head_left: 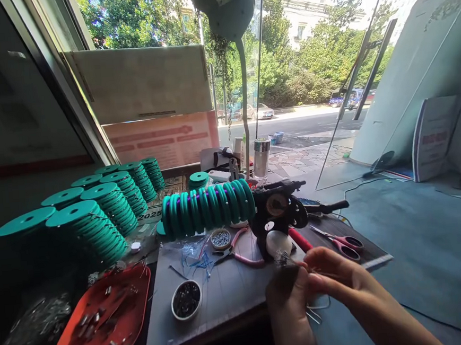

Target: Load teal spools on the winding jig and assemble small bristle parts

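Note:
My left hand [289,298] is closed round a bundle of thin grey wires [283,258], whose clustered ends stick up above the fist. What the bundled pieces are exactly is too small to tell. My right hand [337,274] meets the left one, its thumb and fingers pinched at the bundle's other side. Several bent wire ends [314,315] hang below the hands. Just behind them stands a black hand-cranked winder [277,211] carrying a row of green spools [207,209]. A white round object [278,241] sits at its base, partly hidden by the hands.
Pink-handled pliers [247,253], a dish of small beads [220,238] and a bowl of dark bits [186,300] lie on the grey board. Red-handled scissors [342,243] rest at right. At left are a red tray [102,323] with metal parts and stacked green spools [85,231].

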A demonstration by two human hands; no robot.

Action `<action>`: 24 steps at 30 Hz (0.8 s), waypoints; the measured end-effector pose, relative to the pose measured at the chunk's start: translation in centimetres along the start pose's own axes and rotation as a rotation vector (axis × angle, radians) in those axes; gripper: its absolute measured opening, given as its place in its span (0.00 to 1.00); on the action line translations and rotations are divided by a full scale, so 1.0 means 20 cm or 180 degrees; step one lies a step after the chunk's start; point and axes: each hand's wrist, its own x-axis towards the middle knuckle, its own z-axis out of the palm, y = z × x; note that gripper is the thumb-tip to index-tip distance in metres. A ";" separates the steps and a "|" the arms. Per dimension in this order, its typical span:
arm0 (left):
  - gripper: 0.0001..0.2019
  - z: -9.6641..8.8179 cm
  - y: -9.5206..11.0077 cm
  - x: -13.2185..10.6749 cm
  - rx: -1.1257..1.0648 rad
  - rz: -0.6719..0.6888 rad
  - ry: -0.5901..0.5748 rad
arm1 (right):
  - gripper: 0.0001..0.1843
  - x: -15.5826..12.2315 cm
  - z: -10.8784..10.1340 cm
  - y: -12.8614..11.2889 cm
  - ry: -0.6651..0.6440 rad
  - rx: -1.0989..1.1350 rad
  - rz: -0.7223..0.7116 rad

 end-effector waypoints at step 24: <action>0.23 -0.23 -0.01 0.06 0.5421 0.2287 -0.0690 | 0.14 0.25 0.01 -0.17 0.0221 -0.5560 -0.1391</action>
